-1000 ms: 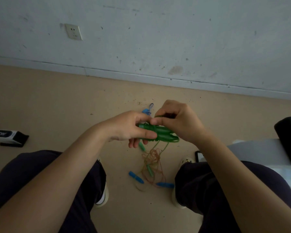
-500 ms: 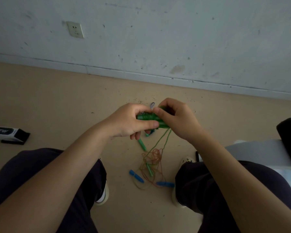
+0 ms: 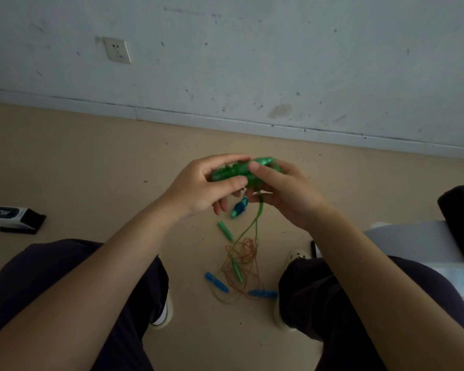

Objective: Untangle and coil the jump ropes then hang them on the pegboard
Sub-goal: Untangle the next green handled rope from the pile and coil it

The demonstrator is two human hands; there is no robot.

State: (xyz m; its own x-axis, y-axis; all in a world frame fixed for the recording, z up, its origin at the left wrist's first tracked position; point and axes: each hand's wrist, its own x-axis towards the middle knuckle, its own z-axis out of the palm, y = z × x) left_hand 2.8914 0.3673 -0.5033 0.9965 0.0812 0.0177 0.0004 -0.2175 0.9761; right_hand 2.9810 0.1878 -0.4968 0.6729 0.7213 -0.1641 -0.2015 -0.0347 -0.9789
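both hands hold the green handles (image 3: 243, 171) together above the floor: left hand (image 3: 204, 187) curled round one end, right hand (image 3: 281, 191) pinching the other, likely keeping them paired so the green cord (image 3: 257, 218) pulls free of the tangled ropes (image 3: 241, 266) below between the feet

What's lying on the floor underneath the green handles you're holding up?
Below the green handles lies a tangle of thin orange rope with loose green and blue handles on the floor. A green cord hangs into it. How the ropes cross inside the tangle cannot be seen.
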